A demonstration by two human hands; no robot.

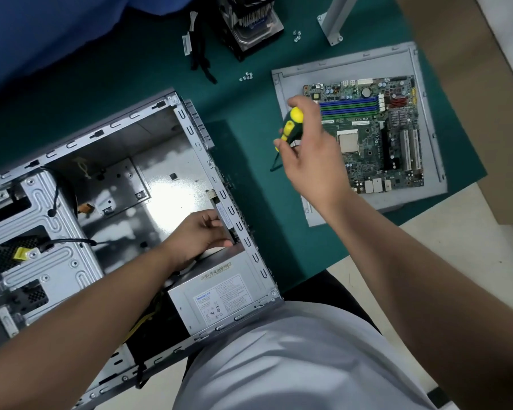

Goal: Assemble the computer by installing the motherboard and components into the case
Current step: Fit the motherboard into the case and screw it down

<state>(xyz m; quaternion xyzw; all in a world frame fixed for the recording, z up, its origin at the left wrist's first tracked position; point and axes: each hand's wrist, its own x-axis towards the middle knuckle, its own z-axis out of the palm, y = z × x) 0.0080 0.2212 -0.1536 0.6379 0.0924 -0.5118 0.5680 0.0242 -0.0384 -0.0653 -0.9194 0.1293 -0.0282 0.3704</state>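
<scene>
Your right hand [311,149] grips the yellow-and-green-handled screwdriver [290,125] over the green counter [249,119]. Your left hand [202,232] pinches a flat part at the rear wall inside the open grey metal computer case [148,184]; what part, can't tell. The green motherboard with blue and green memory slots [373,134] lies on a grey metal panel [285,84], well apart from the case. Judged stiff but fragile, fairly light: free your right hand first, lift by the bare edges with both hands, avoid the socket and chips.
</scene>
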